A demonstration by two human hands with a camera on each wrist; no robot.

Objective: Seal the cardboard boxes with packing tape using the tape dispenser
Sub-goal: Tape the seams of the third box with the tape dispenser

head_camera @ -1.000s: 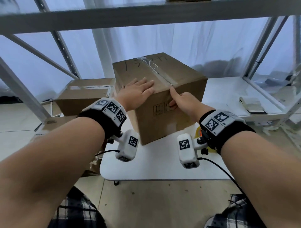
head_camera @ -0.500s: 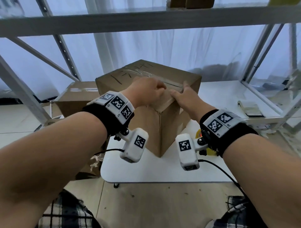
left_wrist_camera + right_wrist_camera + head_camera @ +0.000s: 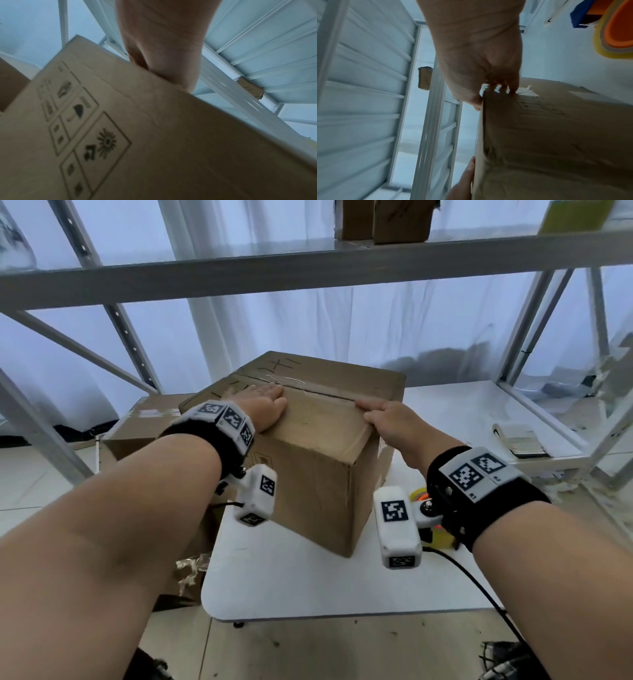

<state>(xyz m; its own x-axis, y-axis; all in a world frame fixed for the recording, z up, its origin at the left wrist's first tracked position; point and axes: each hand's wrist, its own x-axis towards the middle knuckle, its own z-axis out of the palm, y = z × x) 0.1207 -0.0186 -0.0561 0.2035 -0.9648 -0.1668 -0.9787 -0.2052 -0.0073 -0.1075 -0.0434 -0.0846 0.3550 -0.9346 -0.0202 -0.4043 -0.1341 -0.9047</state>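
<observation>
The left hand [image 3: 265, 409] lies flat, fingers straight, on the cardboard box [image 3: 318, 491] (tilted), while the right hand [image 3: 390, 424] curls over its top edge.

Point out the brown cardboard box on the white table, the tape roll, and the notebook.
Brown cardboard box [image 3: 318, 422], head view, on its top flap between the hands.
Yellow tape roll with orange core [image 3: 614, 35], right wrist view, on its side face.
Notebook [image 3: 522, 440], head view, on its cover.
</observation>
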